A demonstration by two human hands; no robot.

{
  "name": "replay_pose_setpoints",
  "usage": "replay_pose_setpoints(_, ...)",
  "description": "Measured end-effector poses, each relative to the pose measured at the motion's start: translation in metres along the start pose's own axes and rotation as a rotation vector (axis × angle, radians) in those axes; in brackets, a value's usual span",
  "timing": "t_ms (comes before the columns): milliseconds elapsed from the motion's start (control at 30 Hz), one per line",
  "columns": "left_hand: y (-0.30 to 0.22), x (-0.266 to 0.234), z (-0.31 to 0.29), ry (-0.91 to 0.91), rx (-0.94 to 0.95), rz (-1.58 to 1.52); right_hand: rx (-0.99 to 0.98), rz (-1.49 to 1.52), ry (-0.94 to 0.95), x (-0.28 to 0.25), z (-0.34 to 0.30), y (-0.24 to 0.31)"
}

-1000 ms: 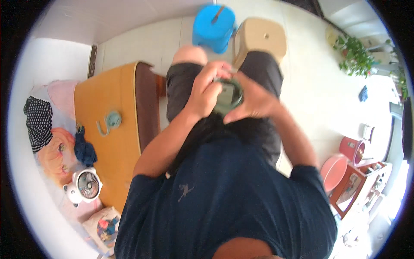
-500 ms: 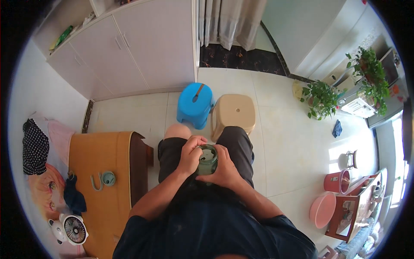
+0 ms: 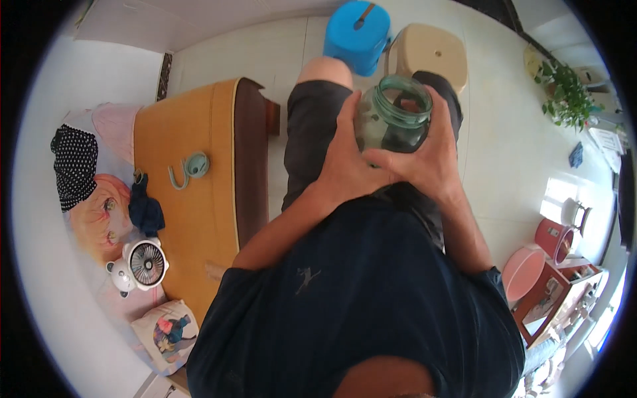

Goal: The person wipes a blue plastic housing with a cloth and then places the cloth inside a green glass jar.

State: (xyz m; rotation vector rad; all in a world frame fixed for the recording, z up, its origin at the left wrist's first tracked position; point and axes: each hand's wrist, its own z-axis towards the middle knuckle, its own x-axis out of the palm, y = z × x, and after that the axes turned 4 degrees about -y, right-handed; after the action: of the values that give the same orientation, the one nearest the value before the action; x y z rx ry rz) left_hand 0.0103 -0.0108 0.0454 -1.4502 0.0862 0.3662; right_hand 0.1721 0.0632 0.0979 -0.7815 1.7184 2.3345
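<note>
A greenish glass jar (image 3: 393, 119) without a lid is held up in front of me, its round mouth facing upward. My left hand (image 3: 348, 159) wraps its left side, and my right hand (image 3: 431, 156) grips the right side, with the thumbs low on the near face. Through the mouth and glass some dark and reddish patches show; I cannot tell whether they are contents or things seen through it. On the wooden table to my left lies a round grey-green lid (image 3: 197, 164) with a curved handle or strap (image 3: 176, 178) beside it.
The wooden table (image 3: 192, 126) stands close on my left, with a white fan (image 3: 146, 264) and dark cloth (image 3: 146, 209) at its far side. Ahead are a blue stool (image 3: 358, 40) and a beige stool (image 3: 431, 53). Pink basins (image 3: 523, 273) sit at right.
Both hands have raised the jar from between my thighs, bringing it nearer to the camera. The view has tilted, so the stools now appear higher. The lid stays on the table.
</note>
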Motion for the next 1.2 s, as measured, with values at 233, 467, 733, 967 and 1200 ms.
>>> replay_pose_setpoints(233, 0.03, 0.001, -0.006, 0.074, 0.023, -0.293, 0.126, 0.305, 0.182, -0.007, -0.003, -0.009)
replay_pose_setpoints(467, 0.034, 0.004, 0.002, 0.232, 0.034, -0.472, 0.077, 0.389, 0.435, -0.03, 0.017, -0.04)
replay_pose_setpoints(733, 0.034, 0.013, -0.008, 0.116, -0.059, -0.427, 0.165, 0.43, 0.449, -0.016, 0.011, -0.041)
replay_pose_setpoints(967, 0.026, 0.027, -0.018, -0.131, -0.029, -0.01, 0.12, 0.181, 0.185, 0.013, -0.012, -0.036)
replay_pose_setpoints(1200, 0.019, 0.034, -0.011, -0.123, -0.095, 0.129, 0.122, -0.139, -0.071, 0.021, -0.028, -0.033)
